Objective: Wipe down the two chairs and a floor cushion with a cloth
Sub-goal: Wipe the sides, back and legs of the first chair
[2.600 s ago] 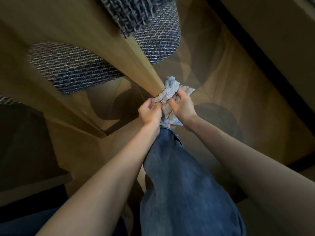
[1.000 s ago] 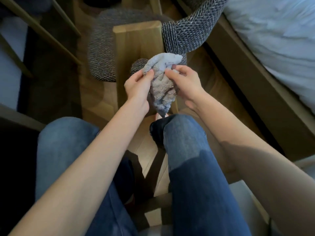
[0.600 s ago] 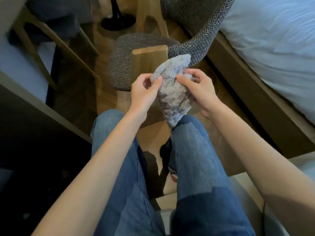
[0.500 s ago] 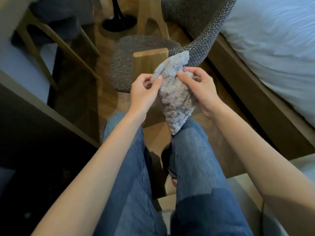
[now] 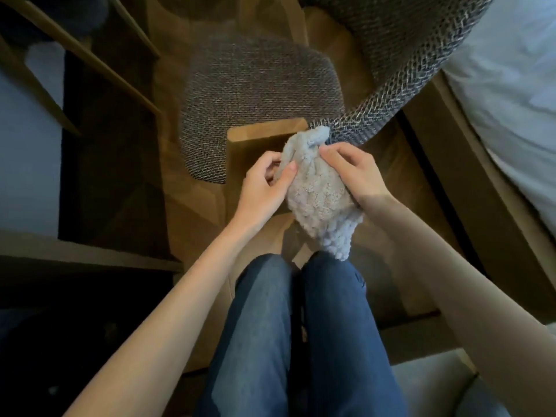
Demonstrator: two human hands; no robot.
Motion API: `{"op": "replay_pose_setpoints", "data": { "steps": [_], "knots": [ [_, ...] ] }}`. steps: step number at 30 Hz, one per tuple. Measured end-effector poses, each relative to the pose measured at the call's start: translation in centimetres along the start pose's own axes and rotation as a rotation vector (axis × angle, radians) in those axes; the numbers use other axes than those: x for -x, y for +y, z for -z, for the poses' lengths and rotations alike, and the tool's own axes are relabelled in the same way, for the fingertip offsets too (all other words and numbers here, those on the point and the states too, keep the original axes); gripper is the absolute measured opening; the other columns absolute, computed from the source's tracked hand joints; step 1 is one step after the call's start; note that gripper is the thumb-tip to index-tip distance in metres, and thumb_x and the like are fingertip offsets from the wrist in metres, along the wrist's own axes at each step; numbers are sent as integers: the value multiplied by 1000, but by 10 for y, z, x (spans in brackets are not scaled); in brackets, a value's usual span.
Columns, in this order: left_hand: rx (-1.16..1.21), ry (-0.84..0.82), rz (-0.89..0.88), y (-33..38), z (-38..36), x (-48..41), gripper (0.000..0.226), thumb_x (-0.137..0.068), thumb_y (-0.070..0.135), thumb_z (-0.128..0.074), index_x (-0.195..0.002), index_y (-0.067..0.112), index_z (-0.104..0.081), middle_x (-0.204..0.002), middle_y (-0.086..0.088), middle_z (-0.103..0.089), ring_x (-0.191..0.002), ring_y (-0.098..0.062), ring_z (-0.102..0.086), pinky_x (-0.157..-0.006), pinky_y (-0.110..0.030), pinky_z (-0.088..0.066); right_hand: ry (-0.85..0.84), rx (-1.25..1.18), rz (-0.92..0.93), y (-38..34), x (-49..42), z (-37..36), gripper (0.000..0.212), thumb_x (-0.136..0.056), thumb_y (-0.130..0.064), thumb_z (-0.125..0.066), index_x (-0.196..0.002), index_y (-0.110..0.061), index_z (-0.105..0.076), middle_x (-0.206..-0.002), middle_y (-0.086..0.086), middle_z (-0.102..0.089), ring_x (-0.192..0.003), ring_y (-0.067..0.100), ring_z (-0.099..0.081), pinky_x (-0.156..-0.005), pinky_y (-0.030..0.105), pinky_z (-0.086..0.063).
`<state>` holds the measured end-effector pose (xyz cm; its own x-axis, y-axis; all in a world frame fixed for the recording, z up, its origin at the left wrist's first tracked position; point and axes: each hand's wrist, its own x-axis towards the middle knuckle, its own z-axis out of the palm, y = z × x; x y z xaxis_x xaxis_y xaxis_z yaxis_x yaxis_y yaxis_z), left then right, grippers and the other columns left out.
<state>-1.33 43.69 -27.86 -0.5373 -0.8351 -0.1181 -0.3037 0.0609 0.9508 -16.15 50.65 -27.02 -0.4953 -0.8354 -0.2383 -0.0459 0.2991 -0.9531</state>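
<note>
Grey cloth [image 5: 319, 203], one, pinched by left hand [image 5: 261, 191] and right hand [image 5: 358, 173], before one woven chair [image 5: 258, 94].

chair backrest [image 5: 400, 61] cropped above, bed [image 5: 511, 100] cropped right

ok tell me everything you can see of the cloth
The cloth is pale grey-blue with a nubbly, terry-like pile, bunched into a loose teardrop: a twisted tuft on top, a tapered end hanging down. The left hand pinches its left side and the right hand grips its right side. It is held up in front of the chair; whether they touch is unclear.
</note>
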Motion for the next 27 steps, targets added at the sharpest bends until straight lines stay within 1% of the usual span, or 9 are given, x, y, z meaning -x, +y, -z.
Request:
{"op": "replay_pose_setpoints", "data": {
  "steps": [2, 4, 8, 11, 13, 16, 20, 24, 27],
  "knots": [
    [25, -39, 54, 16, 3, -7, 18, -97, 20, -54, -110, 8, -61, -102, -1, -69, -90, -5, -65, -70, -14, -48, -12, -10, -53, -16, -6, 7, 13, -93, -27, -61, -89, -19, -70, -84, -14, -66, -80, -4, -61, -74, 14, -48],
    [46, -52, 101, 44, 9, -8, 18, -97, 19, -54, -110, 8, -61, -102, -3, -69, -91, -10, -66, -72, -18, -50, -1, 12, -94, -41, -2, 15, 11, -93, -27, -61, -88, -24, -70, -88, -16, -67, -87, -3, -62, -80, 16, -48],
    [-18, -121, 186, 116, 26, -4, 21, -98, 25, -53, -109, 9, -62, -100, -4, -67, -93, -16, -64, -76, -28, -49, 42, 63, -215, -107, 19, 35, 13, -91, -41, -61, -88, -31, -69, -89, -17, -67, -94, 5, -63, -87, 27, -50],
    [-6, -221, 224, 166, 37, -4, 21, -98, 25, -53, -104, 7, -61, -86, -9, -63, -80, -23, -60, -68, -37, -45, 74, 45, -270, -155, 34, 53, 14, -89, -42, -62, -89, -30, -70, -92, -13, -69, -94, 8, -64, -90, 35, -52],
    [-36, -271, 217, 197, 40, -12, 15, -97, 23, -54, -97, 8, -59, -73, -6, -54, -69, -19, -51, -63, -32, -37, 104, 38, -278, -184, 37, 68, 9, -89, -37, -64, -88, -30, -70, -93, -10, -69, -95, 11, -64, -91, 38, -52],
    [-71, -318, 197, 237, 33, -35, 10, -96, 21, -55, -96, 11, -57, -74, 4, -54, -70, -10, -53, -60, -16, -39, 166, 69, -271, -221, 30, 92, 6, -89, -34, -65, -88, -31, -69, -92, -7, -69, -96, 13, -64, -91, 38, -52],
    [-46, -375, 139, 275, 7, -78, 12, -96, 21, -56, -99, 9, -58, -82, -12, -58, -76, -20, -55, -69, -33, -44, 265, 87, -210, -251, 5, 132, 6, -87, -39, -65, -85, -34, -68, -93, -7, -68, -91, 9, -63, -80, 30, -52],
    [-74, -387, 51, 299, -27, -115, 14, -96, 25, -56, -98, 11, -59, -72, 6, -51, -65, -3, -47, -57, -16, -34, 339, 69, -183, -257, -22, 178, 10, -86, -40, -65, -77, -43, -67, -84, -19, -66, -83, -3, -60, -69, 17, -44],
    [-63, -360, 54, 309, -58, -139, 20, -96, 26, -56, -106, 10, -61, -75, 8, -57, -62, 7, -50, -59, -11, -37, 332, 66, -176, -249, -51, 217, 7, -85, -41, -66, -78, -41, -68, -83, -18, -67, -81, -2, -61, -71, 19, -45]
  ]
}}
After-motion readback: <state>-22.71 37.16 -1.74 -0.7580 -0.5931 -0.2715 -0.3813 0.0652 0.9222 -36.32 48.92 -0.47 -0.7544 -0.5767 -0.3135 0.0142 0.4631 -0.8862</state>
